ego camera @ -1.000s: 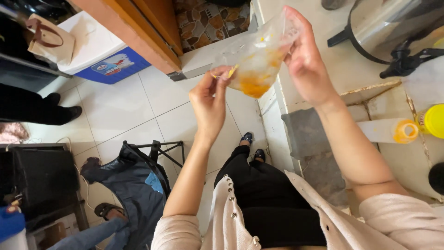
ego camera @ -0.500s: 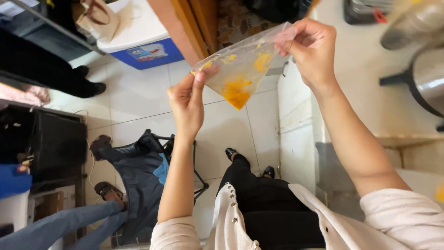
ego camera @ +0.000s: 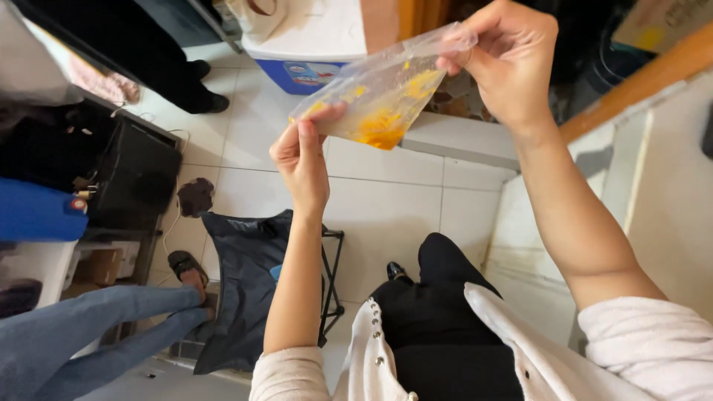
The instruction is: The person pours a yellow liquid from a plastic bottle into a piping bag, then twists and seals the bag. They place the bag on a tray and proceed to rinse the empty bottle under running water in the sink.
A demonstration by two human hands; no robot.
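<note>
Clear plastic bag (ego camera: 382, 93) with orange-yellow pulp smeared inside and gathered at its lower edge, held up in the air above a white tiled floor (ego camera: 386, 200), stretched between both hands. Left hand (ego camera: 303, 152): fingers curled shut, thumb and fingertips pinching the bag's lower left corner. Right hand (ego camera: 512, 63): likewise closed, pinching the bag's upper right corner between thumb and forefinger, the remaining fingers folded behind. The bag hangs tilted, its right end higher than its left.

Below the hands: the person's own black trousers (ego camera: 445, 327) and a cream open-fronted garment (ego camera: 535, 356); one black shoe (ego camera: 395, 271) on the tiles. Just left of the left forearm, a dark folding stool with a cloth seat (ego camera: 245, 275). Behind the bag, a white-lidded blue cooler box (ego camera: 312, 44) on the floor. At far left, a black case (ego camera: 141, 178) and a blue container (ego camera: 37, 212). At lower left, another person's legs in blue jeans (ego camera: 89, 327), one foot in a sandal (ego camera: 186, 266). At right, a pale counter edge (ego camera: 639, 171) beside the right forearm.
</note>
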